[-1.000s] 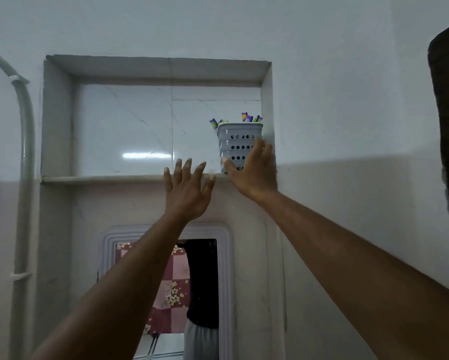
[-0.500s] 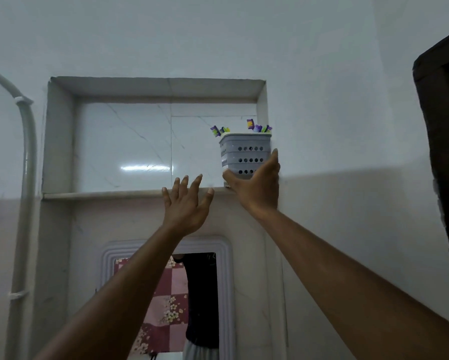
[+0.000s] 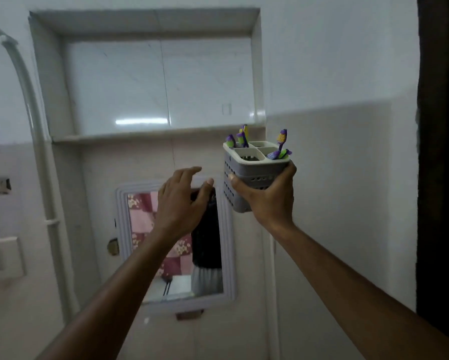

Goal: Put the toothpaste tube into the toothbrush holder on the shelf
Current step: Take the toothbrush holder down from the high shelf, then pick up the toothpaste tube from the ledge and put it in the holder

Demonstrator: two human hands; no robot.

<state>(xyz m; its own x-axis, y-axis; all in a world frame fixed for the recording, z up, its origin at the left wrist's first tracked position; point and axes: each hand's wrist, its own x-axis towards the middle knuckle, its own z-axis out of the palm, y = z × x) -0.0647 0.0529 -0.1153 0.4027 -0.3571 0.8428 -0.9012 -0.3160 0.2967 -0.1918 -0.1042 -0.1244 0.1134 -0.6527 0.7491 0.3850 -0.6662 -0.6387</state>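
My right hand (image 3: pixel 270 201) grips a grey perforated toothbrush holder (image 3: pixel 246 175) from below and behind, holding it in the air below the recessed wall shelf (image 3: pixel 150 137). The holder has several white-rimmed compartments; purple and green toothbrushes (image 3: pixel 280 146) stick out of the left and right ones, and the front one looks bare. My left hand (image 3: pixel 181 201) hovers just left of the holder with fingers spread and curled, holding nothing. No toothpaste tube is visible.
A white-framed mirror (image 3: pixel 176 245) hangs on the wall under the shelf, behind my left hand. A white pipe (image 3: pixel 36 131) runs down the left wall, with a switch plate (image 3: pixel 2 258) beside it. A dark door frame (image 3: pixel 441 152) fills the right edge.
My right hand has lifted the holder off the shelf and brought it down and toward me. My left hand dropped from the shelf edge to mirror height. The view tilted downward.
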